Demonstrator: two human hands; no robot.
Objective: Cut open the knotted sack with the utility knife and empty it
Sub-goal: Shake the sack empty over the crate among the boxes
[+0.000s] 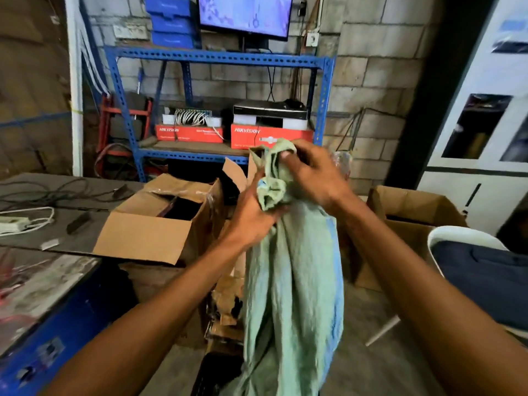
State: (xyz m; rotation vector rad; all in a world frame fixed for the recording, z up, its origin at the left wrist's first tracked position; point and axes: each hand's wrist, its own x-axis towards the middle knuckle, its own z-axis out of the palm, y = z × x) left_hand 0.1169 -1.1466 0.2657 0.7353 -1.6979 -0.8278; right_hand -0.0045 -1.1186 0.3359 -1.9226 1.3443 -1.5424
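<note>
A pale green sack (294, 281) hangs in the middle of the head view, gathered into a knot (271, 190) at its top. My left hand (251, 218) grips the sack's neck just below the knot. Above the knot, my right hand (311, 172) holds the loose green end between thumb and fingers. A dark, knife-like tool (77, 222) lies on the table at the left; I cannot tell if it is the utility knife.
An open cardboard box (160, 224) stands left of the sack, another (414, 212) at the right. A grey table (57, 212) with cables and a power strip (14, 222) is at left. A blue shelf rack (223, 58) stands behind, a white chair (468, 252) at right.
</note>
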